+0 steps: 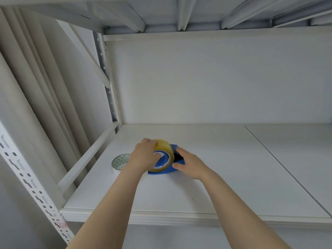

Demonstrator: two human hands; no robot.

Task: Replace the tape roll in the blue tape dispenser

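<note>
The blue tape dispenser (pixel 170 170) lies on the white shelf board (pixel 224 168). A yellowish clear tape roll (pixel 166 145) sits on the dispenser's blue hub. My left hand (pixel 143 156) grips this roll from the left, thumb at the core. My right hand (pixel 189 164) holds the dispenser's right side, fingers by its black part. A second tape roll (pixel 120 159) with a green triangle pattern on its inner core lies flat on the shelf just left of my left hand, partly hidden by it.
The shelf is a white metal rack with a perforated upright (pixel 36 186) at the left and a side rail (pixel 86 159). A seam (pixel 287 173) divides the board on the right. Another shelf (pixel 179 13) hangs overhead.
</note>
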